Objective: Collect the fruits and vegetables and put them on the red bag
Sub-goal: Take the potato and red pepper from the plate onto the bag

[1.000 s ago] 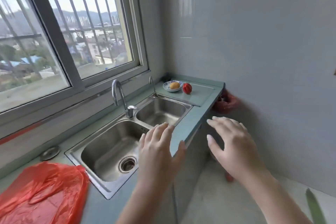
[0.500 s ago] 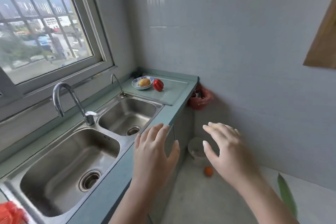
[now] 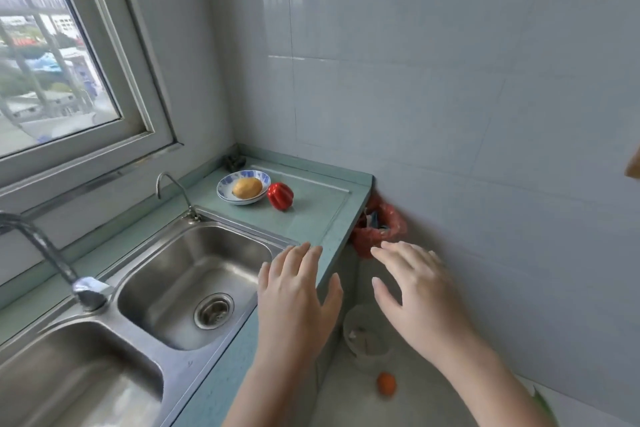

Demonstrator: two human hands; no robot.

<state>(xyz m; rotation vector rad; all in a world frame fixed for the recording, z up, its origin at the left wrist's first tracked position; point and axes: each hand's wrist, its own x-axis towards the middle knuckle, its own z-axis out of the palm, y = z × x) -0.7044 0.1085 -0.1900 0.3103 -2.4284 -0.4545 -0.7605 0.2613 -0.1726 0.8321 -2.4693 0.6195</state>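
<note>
Both hands raised and empty: left hand (image 3: pixel 294 302) spread flat over the table's (image 3: pixel 311 218) front edge beside the near sink basin (image 3: pixel 194 281), right hand (image 3: pixel 415 295) open with fingers fanned, out past the table's right end, over the floor. Nothing held in either.

Down on the floor, a small orange fruit (image 3: pixel 386 384) near the foot of the table, just beyond a pale round tub (image 3: pixel 367 336); a green sliver (image 3: pixel 543 406) at the lower right edge, too cropped to name. Farther off, toward the table's back right corner, a red pepper (image 3: pixel 280 196) just beside a blue-and-white bowl (image 3: pixel 225 185) holding a yellow fruit (image 3: pixel 247 187). A red bag (image 3: pixel 381 229) hanging off the table's right end, apparently a bin liner; whether this is the target bag, unclear.

Risks, as a guess: pepper rolling off the smooth table if nudged; bowl dragged along if the yellow fruit is grabbed carelessly; floor fruit missed, being low and partly out of attention.

Against half a second ago: view closer to the far end, produce larger, the red plastic at the lower left corner gone from sight, hands in much the same open pose.
</note>
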